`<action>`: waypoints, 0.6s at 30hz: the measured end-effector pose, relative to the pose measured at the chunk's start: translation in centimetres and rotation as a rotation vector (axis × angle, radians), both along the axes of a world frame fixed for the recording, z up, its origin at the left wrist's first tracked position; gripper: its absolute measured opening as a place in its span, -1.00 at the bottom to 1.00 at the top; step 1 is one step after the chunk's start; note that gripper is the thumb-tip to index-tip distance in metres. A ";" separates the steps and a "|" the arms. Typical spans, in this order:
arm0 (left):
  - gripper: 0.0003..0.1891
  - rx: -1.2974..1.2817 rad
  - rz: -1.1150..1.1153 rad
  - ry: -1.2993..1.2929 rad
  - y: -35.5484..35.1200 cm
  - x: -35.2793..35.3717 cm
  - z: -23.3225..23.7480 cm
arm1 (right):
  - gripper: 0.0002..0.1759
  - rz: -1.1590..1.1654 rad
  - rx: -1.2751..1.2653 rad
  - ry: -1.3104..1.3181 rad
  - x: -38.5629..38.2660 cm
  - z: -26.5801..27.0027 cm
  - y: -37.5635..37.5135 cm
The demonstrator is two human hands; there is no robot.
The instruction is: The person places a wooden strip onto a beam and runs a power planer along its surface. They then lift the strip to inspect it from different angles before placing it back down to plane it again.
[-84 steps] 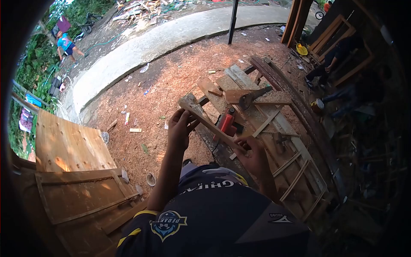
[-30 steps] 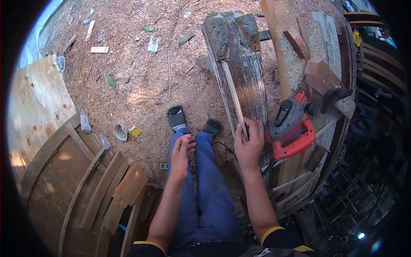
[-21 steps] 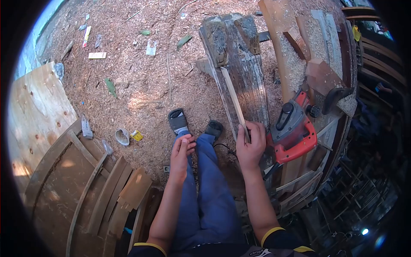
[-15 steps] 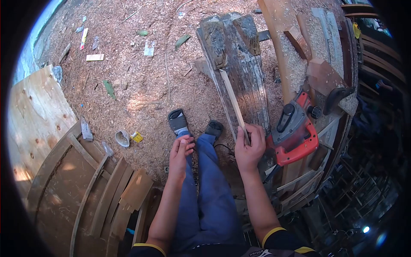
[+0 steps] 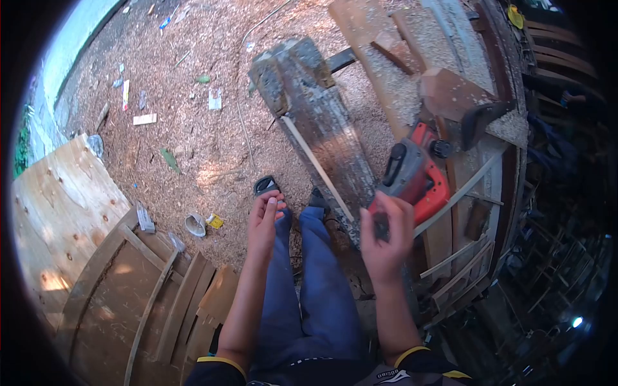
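Observation:
A thin wooden strip (image 5: 317, 168) lies lengthwise on a weathered wooden bench plank (image 5: 331, 132), its far end against the blocks fixed on top. My right hand (image 5: 388, 235) is just right of the strip's near end, thumb and fingers apart and slightly blurred, holding nothing. Beside it, a red and grey electric hand planer (image 5: 412, 168) rests at the plank's right, partly behind my fingers. My left hand (image 5: 264, 215) hangs over my left leg, fingers loosely curled but apart, with nothing in them.
Boards strewn with shavings (image 5: 380, 71) and a wooden block (image 5: 450, 93) lie at the right. Curved wooden frame pieces (image 5: 96, 283) and a plywood sheet (image 5: 64, 202) are at the left. Sawdust covers the ground, with a white cup (image 5: 195, 224) on it.
My right hand has let go of the wooden strip and moved slightly right, toward the planer. The strip now lies on the plank. The view has shifted to the right.

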State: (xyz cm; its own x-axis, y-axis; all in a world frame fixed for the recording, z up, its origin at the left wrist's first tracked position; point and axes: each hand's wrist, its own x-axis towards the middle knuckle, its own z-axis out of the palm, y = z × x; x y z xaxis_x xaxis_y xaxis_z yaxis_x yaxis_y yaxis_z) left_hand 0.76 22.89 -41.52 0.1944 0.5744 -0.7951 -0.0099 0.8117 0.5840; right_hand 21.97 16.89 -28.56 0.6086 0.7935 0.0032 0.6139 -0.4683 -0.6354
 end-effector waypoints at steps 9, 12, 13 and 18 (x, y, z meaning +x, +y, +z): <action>-0.71 0.194 -0.085 0.019 0.4 5.2 3.1 | -0.39 -0.442 0.057 0.177 6.8 0.7 -5.8; -0.73 0.175 -0.039 0.014 -1.2 5.9 3.2 | -0.44 -0.538 0.190 0.522 7.9 -1.5 -5.0; -0.75 0.155 -0.019 0.019 -1.8 5.9 3.2 | -0.46 -0.530 0.186 0.586 8.6 -1.7 -4.8; -0.77 0.109 0.023 0.062 -4.7 4.9 2.1 | -0.69 -0.665 0.118 0.877 10.1 -3.0 -3.5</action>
State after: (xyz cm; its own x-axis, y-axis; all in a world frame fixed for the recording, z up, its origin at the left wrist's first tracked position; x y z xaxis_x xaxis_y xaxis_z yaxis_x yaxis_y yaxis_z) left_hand 5.69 18.17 -39.37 0.1328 0.6621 -0.7376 0.0110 0.7432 0.6690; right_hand 32.04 13.42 -31.55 0.7416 0.3308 -0.5836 -0.4227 -0.4452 -0.7894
